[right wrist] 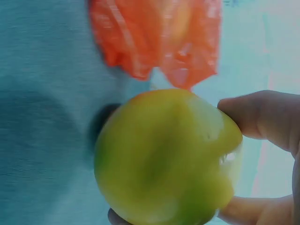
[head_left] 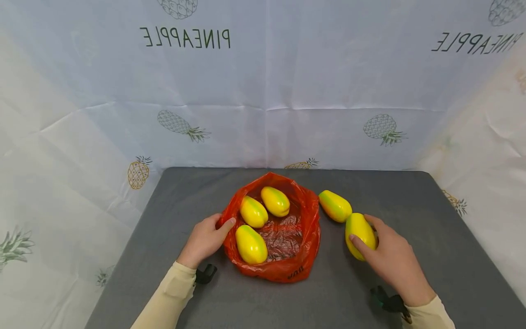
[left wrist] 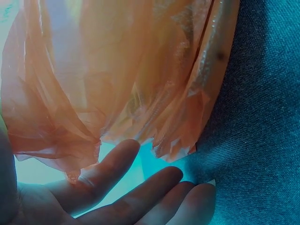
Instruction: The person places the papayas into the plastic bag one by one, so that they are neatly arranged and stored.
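Observation:
A red plastic bag [head_left: 310,246] stands wide-mouthed on the table. Inside lie three yellow-green papayas, one at the front left [head_left: 251,244], one behind it [head_left: 253,212] and one at the back [head_left: 275,201]. At the bag's left rim, my left hand [head_left: 207,238] pinches the plastic, thumb over the edge and fingers outside; the left wrist view shows those fingers [left wrist: 140,197] against the crumpled film [left wrist: 117,84]. To the right of the bag, my right hand [head_left: 392,256] grips another papaya [head_left: 358,233] between thumb and fingers. The right wrist view shows this papaya [right wrist: 164,159] close up, its far-side fingers mostly hidden.
One more papaya [head_left: 335,206] lies on the table between the bag and the right hand. The dark grey table [head_left: 263,304] ends at a white curtain [head_left: 263,82] printed with pineapples. Black straps [head_left: 206,274] sit at the wrists.

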`<action>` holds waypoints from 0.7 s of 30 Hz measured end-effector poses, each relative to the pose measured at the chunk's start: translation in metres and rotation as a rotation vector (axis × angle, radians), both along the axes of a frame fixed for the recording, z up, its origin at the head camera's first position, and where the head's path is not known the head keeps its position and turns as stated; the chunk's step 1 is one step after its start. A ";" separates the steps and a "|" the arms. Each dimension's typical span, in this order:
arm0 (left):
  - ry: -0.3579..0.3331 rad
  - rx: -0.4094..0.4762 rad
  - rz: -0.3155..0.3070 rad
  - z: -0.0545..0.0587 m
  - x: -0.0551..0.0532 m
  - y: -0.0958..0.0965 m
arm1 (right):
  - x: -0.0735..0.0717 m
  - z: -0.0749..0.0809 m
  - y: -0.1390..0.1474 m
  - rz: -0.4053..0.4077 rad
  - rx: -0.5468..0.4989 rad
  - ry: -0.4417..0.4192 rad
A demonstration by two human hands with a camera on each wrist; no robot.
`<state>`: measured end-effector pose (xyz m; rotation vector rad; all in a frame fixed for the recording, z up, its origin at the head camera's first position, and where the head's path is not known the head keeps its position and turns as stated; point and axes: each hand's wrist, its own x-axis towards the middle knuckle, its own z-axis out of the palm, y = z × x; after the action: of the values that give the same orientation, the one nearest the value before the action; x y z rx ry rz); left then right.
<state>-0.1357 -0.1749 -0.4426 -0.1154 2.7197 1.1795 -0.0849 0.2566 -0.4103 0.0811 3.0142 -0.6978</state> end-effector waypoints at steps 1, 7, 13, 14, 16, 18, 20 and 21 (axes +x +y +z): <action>0.005 -0.001 -0.001 -0.001 0.000 0.000 | 0.000 0.004 -0.001 0.009 -0.004 0.013; 0.019 0.001 -0.007 -0.002 0.001 -0.001 | -0.007 0.025 -0.013 0.071 -0.020 0.075; 0.010 0.022 -0.008 0.000 0.002 0.002 | -0.017 0.043 -0.032 0.158 -0.011 0.108; 0.010 0.024 -0.008 0.000 0.002 0.002 | -0.019 0.046 -0.036 0.173 -0.010 0.116; 0.012 0.025 -0.007 0.000 0.001 0.002 | -0.023 0.051 -0.045 0.198 -0.012 0.133; 0.013 0.022 -0.007 0.000 0.001 0.002 | -0.027 0.057 -0.053 0.223 -0.017 0.143; 0.014 0.021 -0.007 0.000 0.001 0.001 | -0.032 0.061 -0.061 0.251 -0.029 0.149; 0.013 0.022 -0.006 0.000 0.001 0.001 | -0.033 0.062 -0.066 0.267 -0.037 0.150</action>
<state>-0.1351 -0.1738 -0.4424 -0.0962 2.7156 1.2124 -0.1184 0.1911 -0.3478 -0.3845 3.0634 -0.7613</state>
